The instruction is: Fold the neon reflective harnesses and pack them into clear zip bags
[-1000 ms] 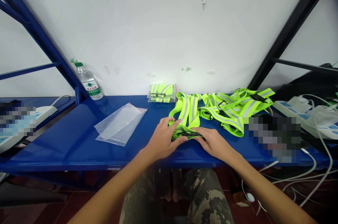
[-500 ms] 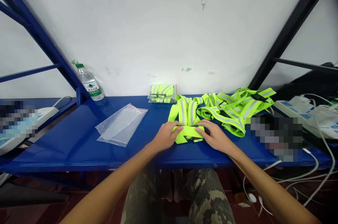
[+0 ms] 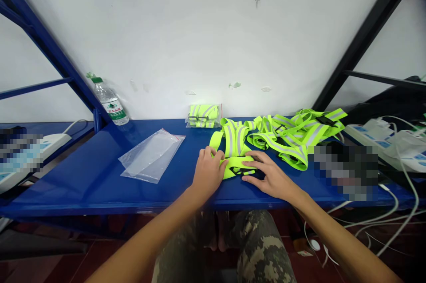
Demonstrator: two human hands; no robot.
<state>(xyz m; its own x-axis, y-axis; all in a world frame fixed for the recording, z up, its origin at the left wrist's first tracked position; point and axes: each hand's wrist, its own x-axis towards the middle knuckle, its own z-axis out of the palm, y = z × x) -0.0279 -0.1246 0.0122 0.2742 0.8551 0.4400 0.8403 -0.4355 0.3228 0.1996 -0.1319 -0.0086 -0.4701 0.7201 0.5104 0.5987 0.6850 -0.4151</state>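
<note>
Lime-yellow reflective strap harness (image 3: pixel 231 143) on the blue tabletop (image 3: pixel 100 172), near end folded into a band between both hands, striped loops spread out behind; left hand (image 3: pixel 208 173) at the harness's left end, fingers bent and drawn in narrow, thumb on the near face, band held between; right hand (image 3: pixel 271 178) at its right end, thumb and fingers parted in a moderate gap, upper fingertips resting on the band, thumb lower, beside its near edge; black fitting (image 3: pixel 237 170) showing just below the band.

Around the harness: heap of reflective straps (image 3: pixel 293 138) right of it and close by, cannot tell if joined; bagged strap bundle (image 3: pixel 203 115) behind and a little left, near the wall (image 3: pixel 173 29); clear plastic bags (image 3: pixel 153 154) left, overlapping, flat; water bottle (image 3: pixel 111 103) far left and behind, upright but tilted in view.
</note>
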